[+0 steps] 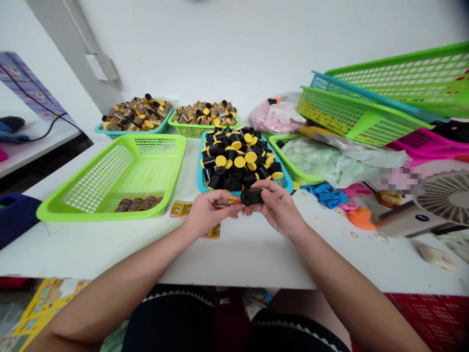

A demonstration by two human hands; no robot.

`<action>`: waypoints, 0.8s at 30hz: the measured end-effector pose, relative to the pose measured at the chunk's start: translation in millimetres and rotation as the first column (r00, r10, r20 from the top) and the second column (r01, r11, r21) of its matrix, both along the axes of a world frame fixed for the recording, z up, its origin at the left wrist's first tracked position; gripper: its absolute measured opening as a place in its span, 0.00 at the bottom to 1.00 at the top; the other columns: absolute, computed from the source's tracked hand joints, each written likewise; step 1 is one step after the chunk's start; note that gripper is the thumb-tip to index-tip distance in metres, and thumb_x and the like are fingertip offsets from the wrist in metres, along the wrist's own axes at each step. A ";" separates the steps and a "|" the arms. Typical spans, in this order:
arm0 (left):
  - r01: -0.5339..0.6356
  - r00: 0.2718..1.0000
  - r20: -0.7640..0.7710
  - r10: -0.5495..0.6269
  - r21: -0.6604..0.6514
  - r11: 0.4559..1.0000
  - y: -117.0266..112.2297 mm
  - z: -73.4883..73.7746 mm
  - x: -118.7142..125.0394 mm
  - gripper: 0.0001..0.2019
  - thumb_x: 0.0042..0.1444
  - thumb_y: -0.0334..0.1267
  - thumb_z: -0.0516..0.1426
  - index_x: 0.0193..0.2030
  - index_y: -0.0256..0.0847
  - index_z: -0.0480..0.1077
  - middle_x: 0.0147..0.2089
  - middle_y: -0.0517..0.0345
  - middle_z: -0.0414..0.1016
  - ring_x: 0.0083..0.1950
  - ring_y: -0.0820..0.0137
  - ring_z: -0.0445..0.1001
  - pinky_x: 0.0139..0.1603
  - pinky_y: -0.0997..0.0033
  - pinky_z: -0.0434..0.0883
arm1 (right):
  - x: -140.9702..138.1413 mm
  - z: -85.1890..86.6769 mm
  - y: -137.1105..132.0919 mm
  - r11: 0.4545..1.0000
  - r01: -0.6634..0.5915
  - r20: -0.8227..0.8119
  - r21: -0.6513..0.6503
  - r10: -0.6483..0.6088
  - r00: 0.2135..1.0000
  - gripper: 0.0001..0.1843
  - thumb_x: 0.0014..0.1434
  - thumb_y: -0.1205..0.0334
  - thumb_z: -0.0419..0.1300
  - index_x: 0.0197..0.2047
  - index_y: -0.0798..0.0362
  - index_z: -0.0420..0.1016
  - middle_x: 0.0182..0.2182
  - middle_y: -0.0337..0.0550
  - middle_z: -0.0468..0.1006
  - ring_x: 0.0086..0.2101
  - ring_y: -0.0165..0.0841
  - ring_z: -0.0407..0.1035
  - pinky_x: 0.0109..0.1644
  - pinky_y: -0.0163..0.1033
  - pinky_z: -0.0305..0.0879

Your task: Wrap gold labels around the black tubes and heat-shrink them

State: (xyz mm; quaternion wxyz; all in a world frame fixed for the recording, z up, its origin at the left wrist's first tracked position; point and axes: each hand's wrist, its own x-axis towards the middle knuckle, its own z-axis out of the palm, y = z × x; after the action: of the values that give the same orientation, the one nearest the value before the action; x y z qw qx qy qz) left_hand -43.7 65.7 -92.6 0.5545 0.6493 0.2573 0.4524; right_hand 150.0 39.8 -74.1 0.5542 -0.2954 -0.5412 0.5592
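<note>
The white bench (256, 259) carries a stack of tilted green and teal baskets (395, 78) at its far right corner, with a fan (445, 205) near its right edge. Toward the far left edge sits a lime basket (161, 142), and at the far middle a blue tray (284, 183) holds a heap of capped canisters (234, 164). Just in front of that tray, the right hand (278, 208) curls half closed around a black canister (252, 197) lying on its side. It looks light, stiff and smooth, so its barrel seems the best place to hold, though it may slip. The left hand (210, 212) is nearly closed, its fingertips pinching a small yellow strip (235, 200) close to the canister's end; whether they touch is hard to tell. Printed cards (180, 209) lie just beside the left hand, clear of its path.
</note>
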 end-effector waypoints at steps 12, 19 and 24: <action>0.165 0.980 -0.161 -0.121 0.298 0.940 -3.0 -10.1 2.0 0.34 0.64 0.34 0.53 0.69 0.39 0.35 0.30 0.63 0.73 0.24 0.79 0.70 0.27 0.80 0.68 | 8.9 3.8 1.4 0.935 0.259 0.195 0.241 -0.309 0.931 0.16 0.58 0.47 0.66 0.42 0.50 0.78 0.23 0.35 0.73 0.22 0.28 0.65 0.27 0.38 0.63; 0.121 0.992 -0.081 -0.100 0.324 0.938 -2.8 -9.6 -1.7 0.29 0.68 0.39 0.51 0.67 0.46 0.36 0.39 0.57 0.78 0.22 0.81 0.66 0.24 0.82 0.63 | 5.9 8.1 -0.3 0.931 0.263 0.307 0.253 -0.335 0.891 0.17 0.56 0.46 0.66 0.39 0.51 0.79 0.20 0.34 0.69 0.20 0.26 0.60 0.23 0.35 0.56; 0.055 0.998 -0.040 -0.044 0.315 0.947 -5.8 -10.2 -2.5 0.29 0.67 0.38 0.52 0.66 0.46 0.38 0.47 0.48 0.80 0.28 0.79 0.74 0.31 0.78 0.72 | 4.5 8.5 -0.7 0.927 0.257 0.325 0.272 -0.340 0.882 0.16 0.56 0.47 0.66 0.40 0.50 0.78 0.21 0.34 0.68 0.21 0.26 0.59 0.23 0.35 0.54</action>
State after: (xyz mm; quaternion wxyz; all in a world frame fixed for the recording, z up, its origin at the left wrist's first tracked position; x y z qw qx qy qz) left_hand -46.2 59.8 -102.8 0.4504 0.7432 0.1741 0.4632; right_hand 154.5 39.1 -65.7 0.5526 -0.4113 -0.6415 0.3376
